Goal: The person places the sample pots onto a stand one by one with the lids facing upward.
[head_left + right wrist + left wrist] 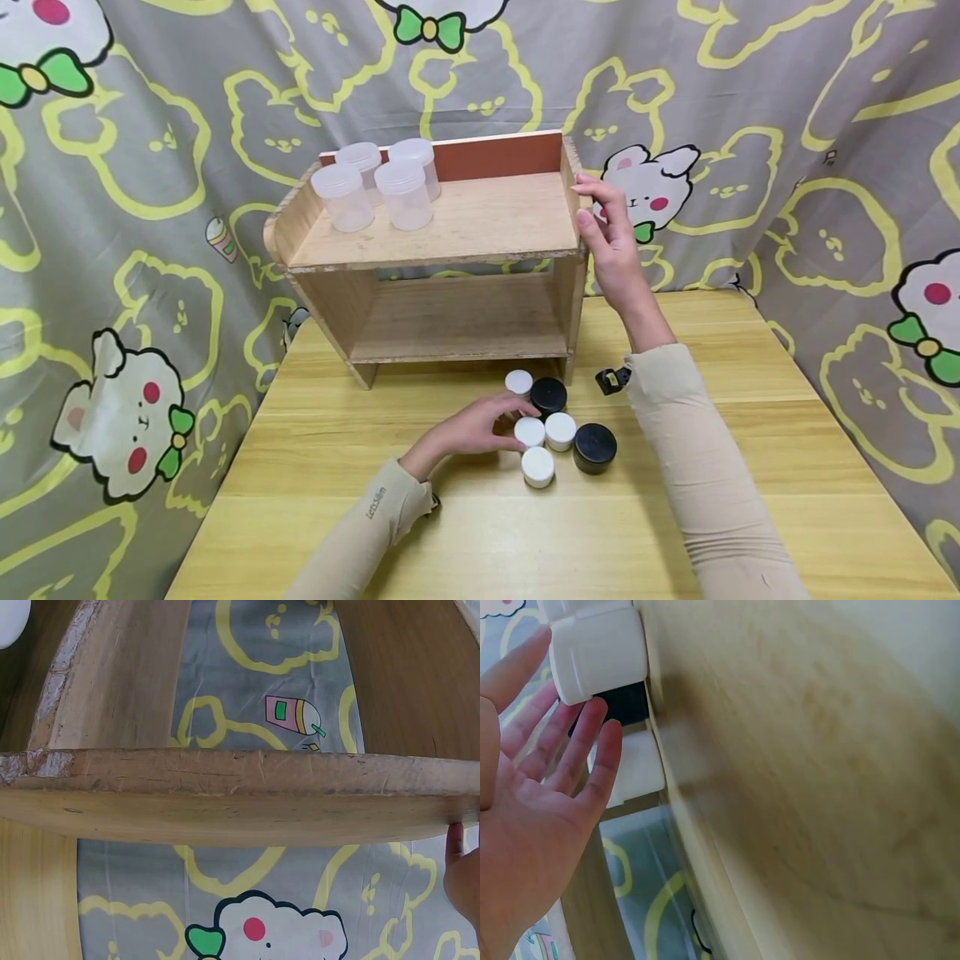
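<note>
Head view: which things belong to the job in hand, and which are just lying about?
Likely the job:
wooden shelf, gripped by right hand
four white jars, left hand at them
two black jars
four translucent jars on the shelf

Likely just about:
patterned curtain
table
small black item (purpose unclear)

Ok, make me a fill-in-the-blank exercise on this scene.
The ____ hand grips the wooden shelf.
The head view shows ____ small white jars on the table.
The two larger jars beside them are coloured ____.
The translucent jars stand on the shelf's ____ board, not its bottom one.
Missing words: right; four; black; top.
</note>
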### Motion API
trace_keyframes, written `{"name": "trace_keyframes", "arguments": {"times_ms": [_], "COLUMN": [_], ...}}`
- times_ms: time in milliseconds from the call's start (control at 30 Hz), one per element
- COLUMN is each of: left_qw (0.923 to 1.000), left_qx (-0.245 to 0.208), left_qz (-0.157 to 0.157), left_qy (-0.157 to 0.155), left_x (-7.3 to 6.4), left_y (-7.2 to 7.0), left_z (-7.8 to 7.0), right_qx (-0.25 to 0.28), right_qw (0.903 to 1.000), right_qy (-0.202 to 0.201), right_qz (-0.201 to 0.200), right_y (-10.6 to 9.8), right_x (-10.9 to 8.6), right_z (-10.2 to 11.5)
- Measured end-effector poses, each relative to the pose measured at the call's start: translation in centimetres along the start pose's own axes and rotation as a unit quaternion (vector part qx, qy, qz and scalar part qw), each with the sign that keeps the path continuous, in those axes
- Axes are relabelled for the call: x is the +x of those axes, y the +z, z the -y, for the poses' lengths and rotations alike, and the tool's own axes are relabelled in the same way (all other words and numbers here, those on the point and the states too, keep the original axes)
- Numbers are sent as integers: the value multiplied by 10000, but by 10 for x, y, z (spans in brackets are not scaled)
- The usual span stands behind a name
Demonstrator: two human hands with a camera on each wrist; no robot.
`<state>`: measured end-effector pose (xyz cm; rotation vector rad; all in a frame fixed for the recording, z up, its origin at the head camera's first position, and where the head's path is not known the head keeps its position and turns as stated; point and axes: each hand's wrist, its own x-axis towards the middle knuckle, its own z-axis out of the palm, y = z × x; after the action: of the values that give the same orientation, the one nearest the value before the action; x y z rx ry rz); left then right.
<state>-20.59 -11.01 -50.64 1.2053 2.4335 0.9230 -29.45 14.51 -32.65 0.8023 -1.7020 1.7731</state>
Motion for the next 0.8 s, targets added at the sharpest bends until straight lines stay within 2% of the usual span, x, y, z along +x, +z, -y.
{"name": "trace_keyframes", "arguments": {"times_ms": [167,600,800], "left_qw": [9999,9995,9997], "left_qx": [100,-33,17], "left_qz": [103,223,152], "left_qy": [24,-228,-174], "left_x": [1,0,-2], "left_y": [2,3,1], "left_z": [1,4,4], "right_qx": [5,65,2], "right_qw": [10000,10000,10000], "right_qy": [6,-51,-30], "right_qz": [-8,22,37], "right_y": [0,0,-1], "right_x": [0,0,-1], "right_z": [-1,-1,0]}}
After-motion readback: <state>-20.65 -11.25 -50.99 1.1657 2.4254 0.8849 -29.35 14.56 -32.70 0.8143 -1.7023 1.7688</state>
